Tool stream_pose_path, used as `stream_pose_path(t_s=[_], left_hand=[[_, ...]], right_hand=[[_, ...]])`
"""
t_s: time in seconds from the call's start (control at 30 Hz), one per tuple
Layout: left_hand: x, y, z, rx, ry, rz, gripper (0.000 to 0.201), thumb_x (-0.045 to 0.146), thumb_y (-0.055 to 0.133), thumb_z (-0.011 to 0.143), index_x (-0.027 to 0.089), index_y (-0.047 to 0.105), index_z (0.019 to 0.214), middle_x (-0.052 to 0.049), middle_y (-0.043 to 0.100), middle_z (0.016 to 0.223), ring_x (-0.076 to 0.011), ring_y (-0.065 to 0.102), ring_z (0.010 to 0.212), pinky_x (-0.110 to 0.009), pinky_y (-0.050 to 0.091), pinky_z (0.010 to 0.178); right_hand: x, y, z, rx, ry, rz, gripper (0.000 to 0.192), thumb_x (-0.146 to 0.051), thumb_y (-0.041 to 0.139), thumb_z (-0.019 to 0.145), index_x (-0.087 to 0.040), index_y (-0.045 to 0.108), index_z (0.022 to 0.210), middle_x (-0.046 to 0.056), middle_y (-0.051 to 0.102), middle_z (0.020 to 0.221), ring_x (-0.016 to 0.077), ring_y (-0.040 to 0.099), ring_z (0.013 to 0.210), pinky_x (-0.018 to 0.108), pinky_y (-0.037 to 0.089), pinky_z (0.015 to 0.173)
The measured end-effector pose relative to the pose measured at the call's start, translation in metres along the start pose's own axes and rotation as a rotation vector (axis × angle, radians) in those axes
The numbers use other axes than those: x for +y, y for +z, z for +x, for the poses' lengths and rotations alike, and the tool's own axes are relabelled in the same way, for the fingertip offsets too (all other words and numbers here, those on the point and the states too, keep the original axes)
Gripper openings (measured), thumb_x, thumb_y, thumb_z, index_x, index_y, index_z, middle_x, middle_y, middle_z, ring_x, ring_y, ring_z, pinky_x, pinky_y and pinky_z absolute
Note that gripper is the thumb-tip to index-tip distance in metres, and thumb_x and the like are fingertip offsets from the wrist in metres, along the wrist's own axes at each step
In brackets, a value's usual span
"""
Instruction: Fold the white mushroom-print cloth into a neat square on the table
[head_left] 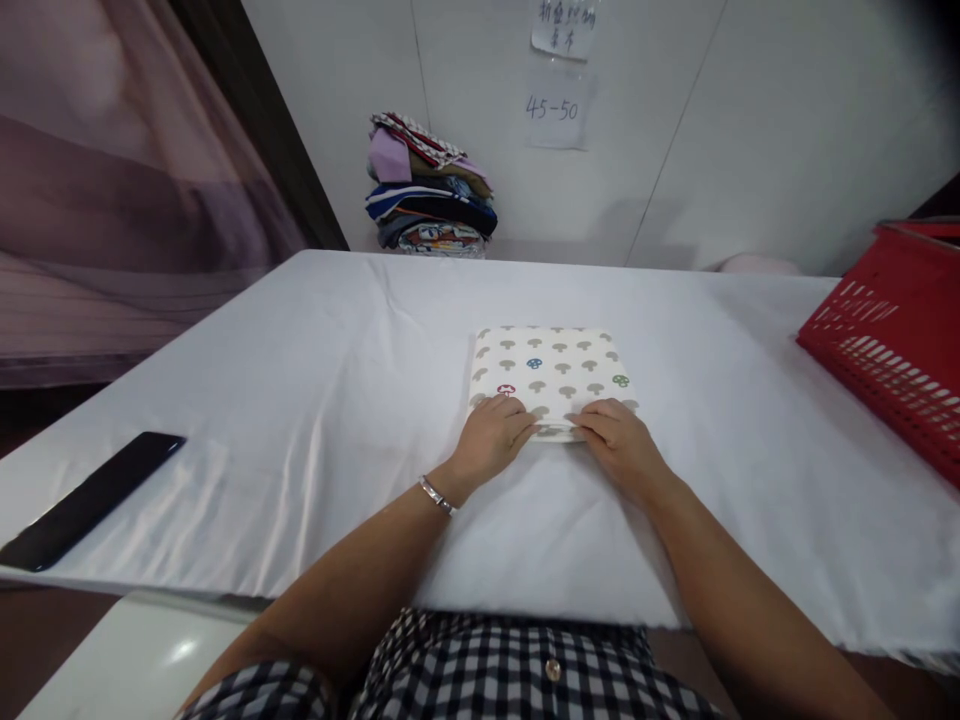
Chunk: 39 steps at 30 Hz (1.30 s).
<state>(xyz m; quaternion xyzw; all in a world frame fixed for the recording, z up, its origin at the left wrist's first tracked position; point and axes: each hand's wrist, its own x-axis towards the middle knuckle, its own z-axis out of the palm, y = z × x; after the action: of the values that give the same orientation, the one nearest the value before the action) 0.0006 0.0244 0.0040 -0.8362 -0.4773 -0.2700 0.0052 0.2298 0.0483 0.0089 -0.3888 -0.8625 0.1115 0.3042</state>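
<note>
Both hands press flat on the near edge of a folded mushroom-print cloth [551, 375] at the table's [300, 400] centre: left hand [495, 435] and right hand [619, 440], fingers together, apparently holding the fold (a red basket [892, 340] waits alongside).

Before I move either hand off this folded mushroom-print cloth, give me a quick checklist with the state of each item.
1. Both hands on the cloth: left hand and right hand rest on its near edge: ok.
2. Folded cloth lies flat and square on the white table cover: ok.
3. Near-edge layers aligned: hidden under the fingers: cannot tell.
4. Black phone apart from the cloth, far left: ok.
5. Red basket on the table at right, contents: cannot tell.
</note>
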Motion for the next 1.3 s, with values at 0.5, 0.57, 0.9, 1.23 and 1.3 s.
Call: stream_pose_path(t_s=[0.5,0.57,0.9,1.23,1.3], left_hand=[[0.004,-0.003,0.002,0.006,0.020,0.109,0.020,0.030,0.046,0.092,0.020,0.063,0.089,-0.004,0.061,0.084,-0.0179,0.051,0.082,-0.033,0.036,0.071],[0.005,-0.002,0.001,-0.033,0.025,0.117,0.019,0.028,0.047,0.092,0.020,0.063,0.085,-0.004,0.059,0.082,-0.0179,0.050,0.081,-0.032,0.035,0.069],[0.005,-0.002,-0.003,-0.045,0.011,0.091,0.018,0.028,0.047,0.091,0.021,0.064,0.091,-0.004,0.059,0.085,-0.0184,0.051,0.083,-0.033,0.038,0.071],[0.002,-0.010,-0.009,0.038,-0.065,0.048,0.012,0.026,0.052,0.088,0.021,0.063,0.086,-0.005,0.060,0.085,-0.0191,0.052,0.085,-0.034,0.041,0.076],[0.000,-0.011,-0.009,0.046,-0.091,0.057,0.012,0.029,0.054,0.087,0.021,0.063,0.085,-0.005,0.060,0.086,-0.0194,0.052,0.086,-0.034,0.041,0.075]], right_hand=[[-0.001,0.004,0.001,0.042,-0.053,-0.061,0.024,-0.022,0.047,0.090,-0.026,0.068,0.101,0.005,0.064,0.090,0.0203,0.055,0.083,0.037,0.047,0.073],[0.000,0.005,0.002,-0.017,-0.053,-0.073,0.024,-0.020,0.048,0.089,-0.026,0.069,0.099,0.005,0.064,0.089,0.0202,0.055,0.080,0.037,0.047,0.071],[-0.002,-0.001,0.000,-0.078,-0.015,-0.038,0.027,-0.018,0.048,0.087,-0.029,0.067,0.102,0.004,0.063,0.094,0.0204,0.055,0.087,0.037,0.048,0.073],[0.009,-0.003,-0.003,-0.085,0.063,0.014,0.022,-0.025,0.054,0.085,-0.029,0.065,0.103,0.003,0.062,0.103,0.0213,0.056,0.096,0.039,0.049,0.080],[0.009,-0.002,-0.003,-0.061,0.050,0.015,0.022,-0.026,0.054,0.084,-0.029,0.065,0.103,0.004,0.063,0.101,0.0216,0.056,0.094,0.038,0.050,0.078]])
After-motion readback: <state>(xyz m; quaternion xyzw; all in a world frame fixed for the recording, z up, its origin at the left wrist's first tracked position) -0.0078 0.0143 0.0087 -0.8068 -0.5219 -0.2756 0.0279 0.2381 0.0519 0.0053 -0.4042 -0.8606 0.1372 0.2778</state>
